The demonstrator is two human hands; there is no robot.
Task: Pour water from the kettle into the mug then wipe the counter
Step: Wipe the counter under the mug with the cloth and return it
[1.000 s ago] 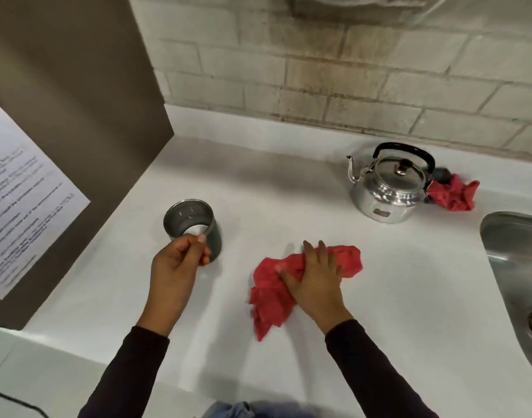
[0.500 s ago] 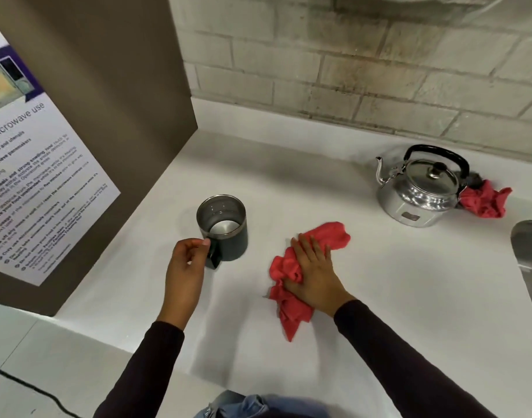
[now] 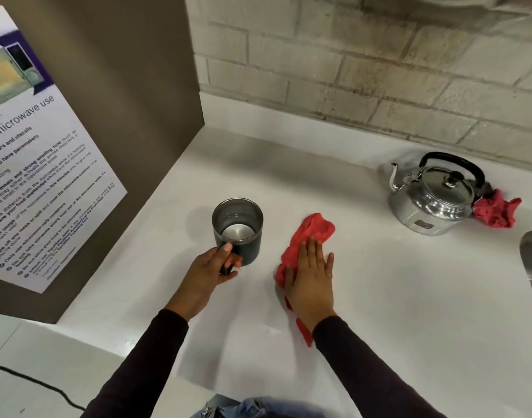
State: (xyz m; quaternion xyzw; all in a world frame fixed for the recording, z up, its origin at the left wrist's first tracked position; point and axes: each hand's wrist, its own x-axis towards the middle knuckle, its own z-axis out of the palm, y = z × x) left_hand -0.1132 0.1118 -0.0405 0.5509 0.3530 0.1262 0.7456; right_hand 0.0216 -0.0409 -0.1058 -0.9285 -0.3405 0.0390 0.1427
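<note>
White tabletop (image 3: 394,297): pouring looks done, kettle (image 3: 432,200) parked by the wall. Your left hand (image 3: 209,271) grips the mug (image 3: 237,229) handle; your right hand (image 3: 311,277) presses flat on the red cloth (image 3: 314,230), wiping unfinished.

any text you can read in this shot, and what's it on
"microwave use": heading on the poster on the brown panel, cut off at the left.
Poster body lines: only fragments legible, such as "if you have pacemakers".
Small plate on the kettle: too small to read.
Mug: no text visible.
</note>
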